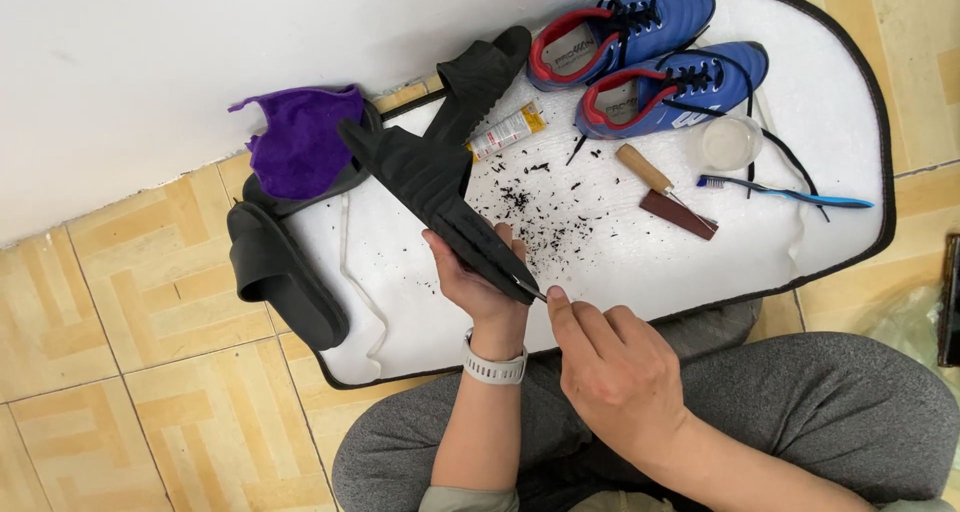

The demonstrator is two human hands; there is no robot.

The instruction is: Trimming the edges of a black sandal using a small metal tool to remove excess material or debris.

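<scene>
My left hand (478,282) grips a black slide sandal (430,187) by its near end, sole turned up and tilted toward the wall. My right hand (615,367) pinches a thin dark tool (531,291) whose tip touches the sandal's near edge. Black crumbs (530,212) lie scattered on the white mat (620,262) just beyond the sandal. A white watch sits on my left wrist.
A purple cloth (300,137) drapes over another black sandal; a further black slide (280,272) lies at the left and one (475,77) by the wall. Blue sneakers (650,62), a glue tube (508,130), a wooden-handled tool (660,192), a clear cup (730,142) and a blue toothbrush (785,194) rest on the mat.
</scene>
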